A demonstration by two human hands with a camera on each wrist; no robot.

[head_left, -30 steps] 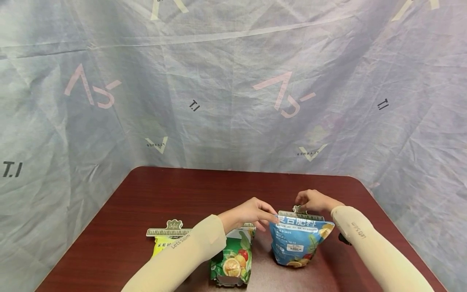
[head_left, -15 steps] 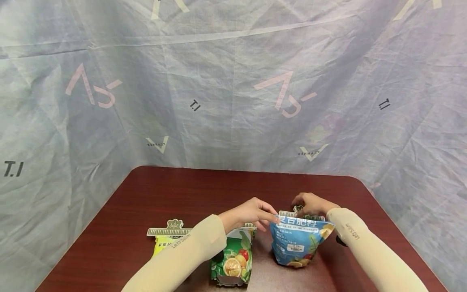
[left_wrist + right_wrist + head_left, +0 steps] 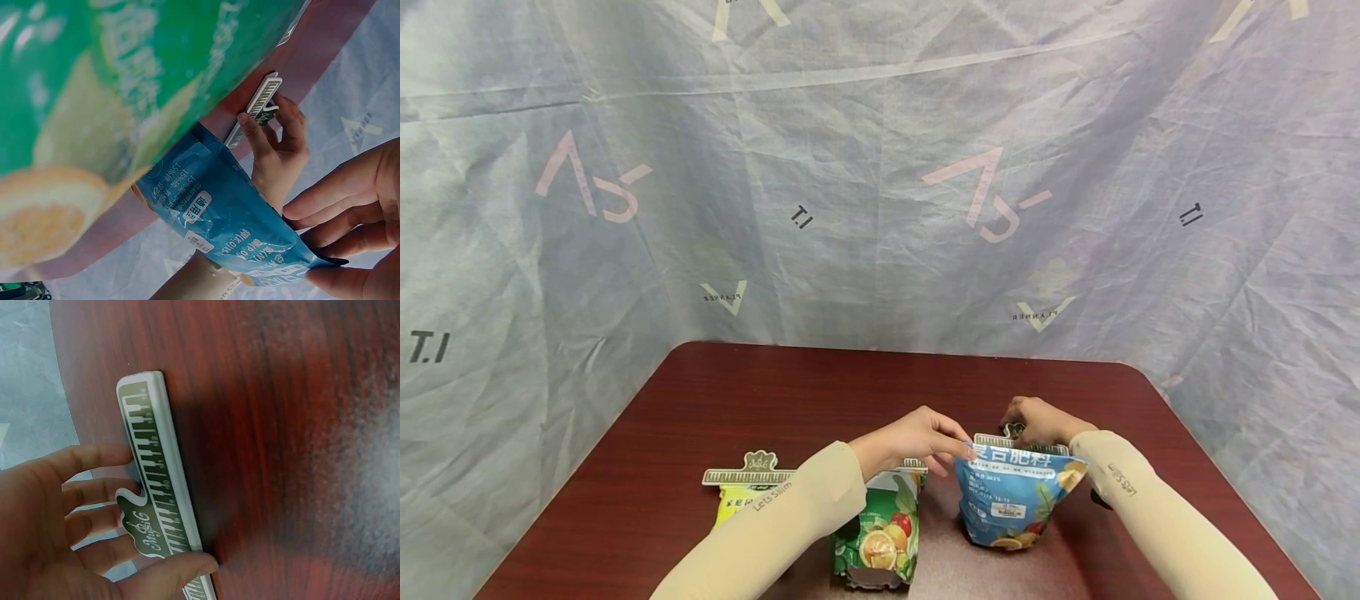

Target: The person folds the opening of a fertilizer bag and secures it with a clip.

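Observation:
My left hand [image 3: 917,437] pinches the top left corner of a blue fertilizer bag [image 3: 1018,500], which stands upright on the table. In the left wrist view the thumb and fingers of the left hand [image 3: 369,215] meet at that bag's top edge. Behind the bag, my right hand [image 3: 1041,421] holds a long clip [image 3: 156,469] with a piano-key pattern and the word "Music". The right wrist view shows the thumb on one long side of the clip and the fingers at the other. From the head, the bag partly covers this clip.
A green bag [image 3: 883,529] with fruit pictures stands left of the blue one, a similar clip at its top. Further left, a yellow bag [image 3: 730,500] bears another clip [image 3: 760,471], partly behind my left sleeve [image 3: 797,517]. The dark red table [image 3: 820,383] ends at a grey cloth backdrop [image 3: 880,183].
My right hand has shifted slightly left and down and now has its fingers around the clip behind the blue bag. The left hand and the bags have stayed put.

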